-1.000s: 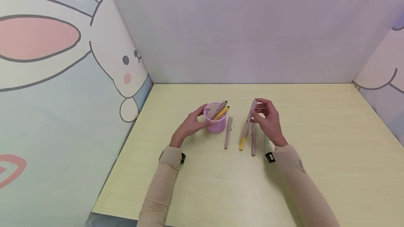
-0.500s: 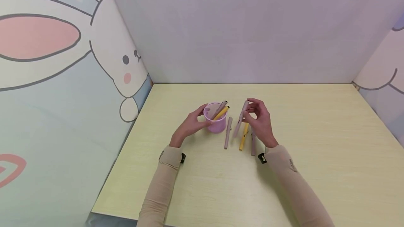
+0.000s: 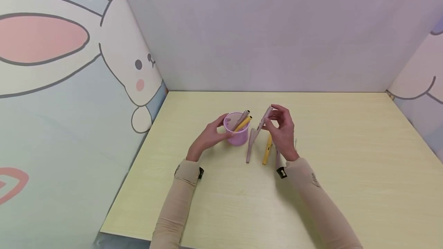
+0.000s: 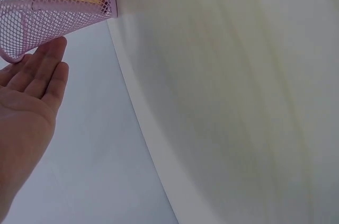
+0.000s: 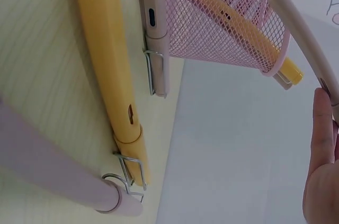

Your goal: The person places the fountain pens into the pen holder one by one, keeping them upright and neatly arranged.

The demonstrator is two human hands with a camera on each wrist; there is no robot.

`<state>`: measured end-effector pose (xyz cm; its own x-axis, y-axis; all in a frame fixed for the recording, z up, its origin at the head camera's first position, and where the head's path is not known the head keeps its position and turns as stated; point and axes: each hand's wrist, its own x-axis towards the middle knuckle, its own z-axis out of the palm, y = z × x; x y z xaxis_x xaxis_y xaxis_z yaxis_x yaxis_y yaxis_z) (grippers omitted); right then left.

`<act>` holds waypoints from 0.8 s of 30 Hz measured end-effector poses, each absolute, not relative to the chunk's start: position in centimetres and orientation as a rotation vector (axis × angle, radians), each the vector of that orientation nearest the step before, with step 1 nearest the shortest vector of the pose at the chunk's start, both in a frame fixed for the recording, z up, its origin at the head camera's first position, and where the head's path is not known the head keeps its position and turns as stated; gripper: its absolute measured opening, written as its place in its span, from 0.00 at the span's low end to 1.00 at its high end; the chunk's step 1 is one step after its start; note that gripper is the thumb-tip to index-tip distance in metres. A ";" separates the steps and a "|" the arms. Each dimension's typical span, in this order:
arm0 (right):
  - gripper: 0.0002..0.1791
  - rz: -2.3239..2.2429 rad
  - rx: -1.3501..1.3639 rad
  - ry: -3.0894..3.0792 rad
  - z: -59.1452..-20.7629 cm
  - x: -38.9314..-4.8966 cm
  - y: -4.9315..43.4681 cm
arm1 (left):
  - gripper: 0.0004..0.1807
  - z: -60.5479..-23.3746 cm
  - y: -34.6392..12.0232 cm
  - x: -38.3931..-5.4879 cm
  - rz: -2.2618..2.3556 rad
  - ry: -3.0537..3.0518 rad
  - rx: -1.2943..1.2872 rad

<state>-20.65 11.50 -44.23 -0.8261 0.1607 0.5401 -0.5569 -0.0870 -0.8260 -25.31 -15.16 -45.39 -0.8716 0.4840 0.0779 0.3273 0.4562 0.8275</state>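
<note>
My left hand holds a pink mesh pen cup from its left side, thumb in front and fingers behind. The cup stands upright on the table. A yellow pen and a mauve pen lean inside it, toward the right of the rim. To the cup's right, my right hand pinches another mauve pen above the table, tilted with its lower end toward the cup. Beneath lie a mauve pen, a yellow pen and a second mauve pen, partly hidden by the right hand in the head view.
The pale wooden table meets a plain light wall at the back. At the left stands a panel with a cartoon rabbit. A small pale thing shows just right of the right wrist, mostly hidden.
My right hand has moved left with the mauve pen, from over the lying pens to near the cup, and the pen leans more. The left hand stays on the cup.
</note>
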 end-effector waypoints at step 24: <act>0.25 1.981 0.373 -1.560 -43.5 -21.3 9.6 | 0.44 -45.4 -15.2 -25.4 1.376 2.532 0.719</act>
